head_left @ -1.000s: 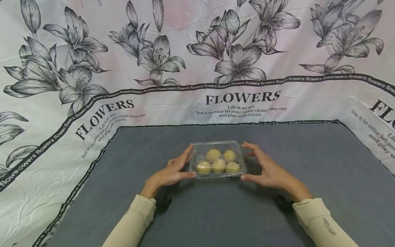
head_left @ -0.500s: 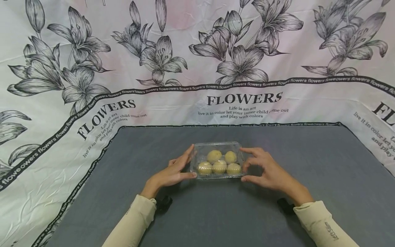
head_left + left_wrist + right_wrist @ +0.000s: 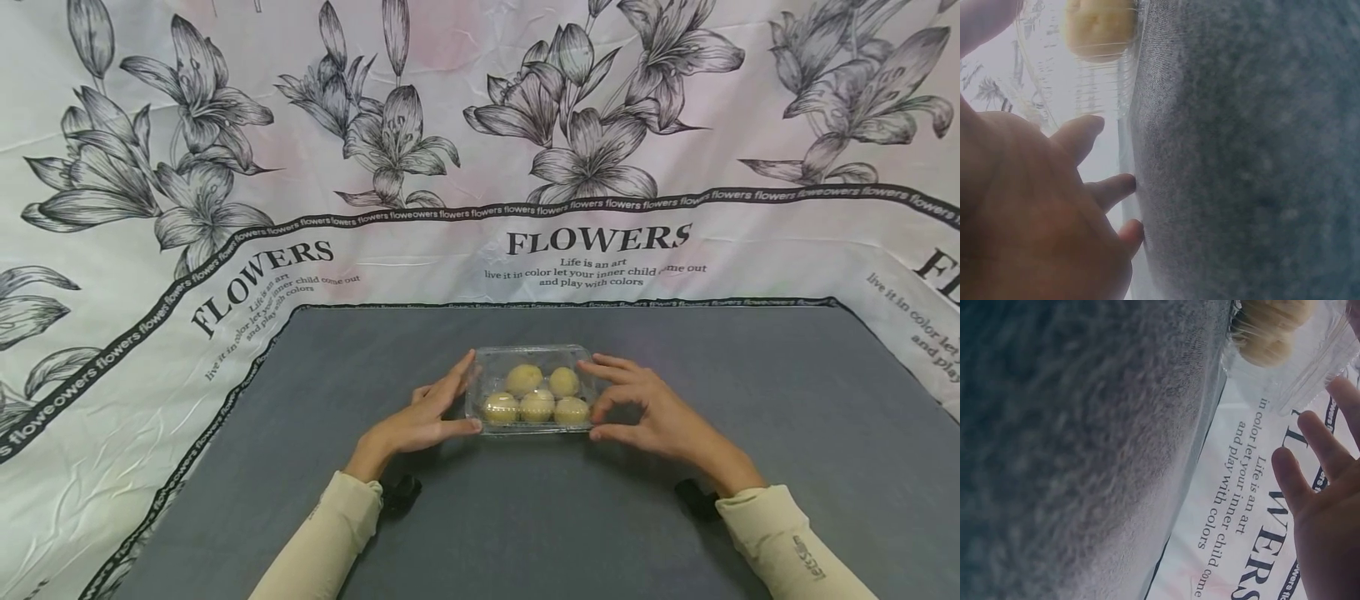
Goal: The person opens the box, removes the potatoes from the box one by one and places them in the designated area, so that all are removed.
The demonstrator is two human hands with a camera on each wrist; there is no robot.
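A clear plastic clamshell box [image 3: 491,367] sits on the dark grey tabletop in the head view, its lid down over several pale yellow round balls [image 3: 537,406] whose exact kind I cannot tell. My left hand [image 3: 423,417] grips the box's left side, thumb at the front corner and forefinger toward the back corner. On the opposite side my right hand [image 3: 660,417] holds the box, thumb at the front right corner and fingers along the side and rear. In the left wrist view the other fingers of the left hand [image 3: 1041,206] extend near the tabletop, below the box wall [image 3: 1094,90].
The grey tabletop [image 3: 540,517] stretches around the box on every side. Behind and beside it hangs a white cloth [image 3: 420,258] printed with flowers and lettering. Dark wrist-worn devices [image 3: 401,496] show beneath both wrists.
My right hand has come in from beside the box, and its fingers now meet the side. The left hand keeps its place on the box. The view has shifted slightly.
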